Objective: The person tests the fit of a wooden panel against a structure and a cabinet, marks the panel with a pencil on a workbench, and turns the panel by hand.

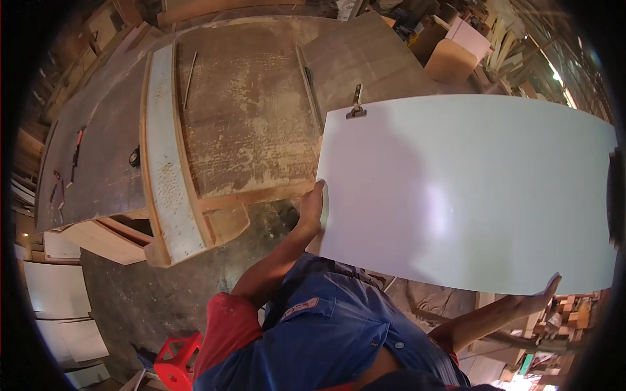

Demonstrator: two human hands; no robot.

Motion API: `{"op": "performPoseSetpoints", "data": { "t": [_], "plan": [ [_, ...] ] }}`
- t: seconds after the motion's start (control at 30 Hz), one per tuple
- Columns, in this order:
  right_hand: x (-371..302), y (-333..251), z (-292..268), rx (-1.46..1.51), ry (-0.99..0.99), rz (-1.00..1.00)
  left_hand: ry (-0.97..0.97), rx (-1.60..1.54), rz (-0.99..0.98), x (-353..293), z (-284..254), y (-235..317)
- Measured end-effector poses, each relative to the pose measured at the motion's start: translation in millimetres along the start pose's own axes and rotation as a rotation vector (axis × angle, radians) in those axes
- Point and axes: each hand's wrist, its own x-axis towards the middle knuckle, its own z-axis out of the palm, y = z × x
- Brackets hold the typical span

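A large, glossy white panel [391, 195] fills the right half of the head view, in front of my body. My left hand [313, 206] grips its left edge, thumb on the near face and the other fingers mostly hidden. At the lower right edge, my right hand [541, 300] holds the panel with the thumb over the rim; its remaining fingers are behind the sheet. A metal spring clip [357, 109] bites the panel's upper left edge. The panel hides whatever lies under it.
Left of the panel is a worn wooden worktable [248, 117]. A long wood-edged white board [166, 156] lies across it, beside a tape measure [134, 157], a hammer [77, 153] and pliers [58, 189]. A red stool [177, 358] stands on the floor, lower left.
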Motion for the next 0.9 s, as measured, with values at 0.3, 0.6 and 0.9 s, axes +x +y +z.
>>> {"op": "performPoseSetpoints", "data": {
  "t": [0.3,0.6,0.9],
  "plan": [
    [71,137,101,-0.074,0.049,0.097,0.070,-0.173,0.092,112,48,-7],
    [163,273,135,0.075,-0.313,0.288,0.212,0.171,0.396,121,96,35],
    [167,367,175,0.089,-0.235,0.357,-0.047,1.159,0.575,83,109,60]
  ]
}}
